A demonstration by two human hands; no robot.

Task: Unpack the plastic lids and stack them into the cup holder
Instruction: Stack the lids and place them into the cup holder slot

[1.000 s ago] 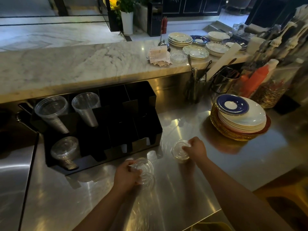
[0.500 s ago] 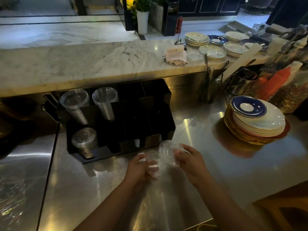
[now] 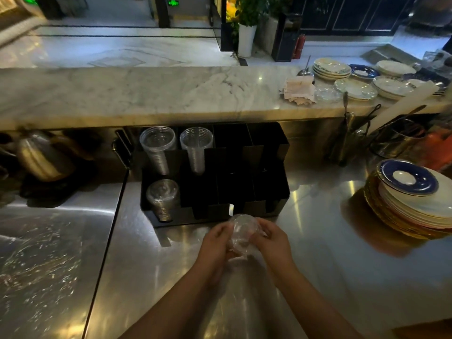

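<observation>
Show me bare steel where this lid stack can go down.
Bare steel lies between the holder and the plate stack, right of the right hand, and near the front edge left of the left hand. The back right is crowded with the utensil pot and bottles.

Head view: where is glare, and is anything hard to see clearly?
Head view: dim, glare streaks on the steel counter; the clear plastic lids between both hands blur together; straight marble counter edge bows from wide-angle distortion.
</observation>
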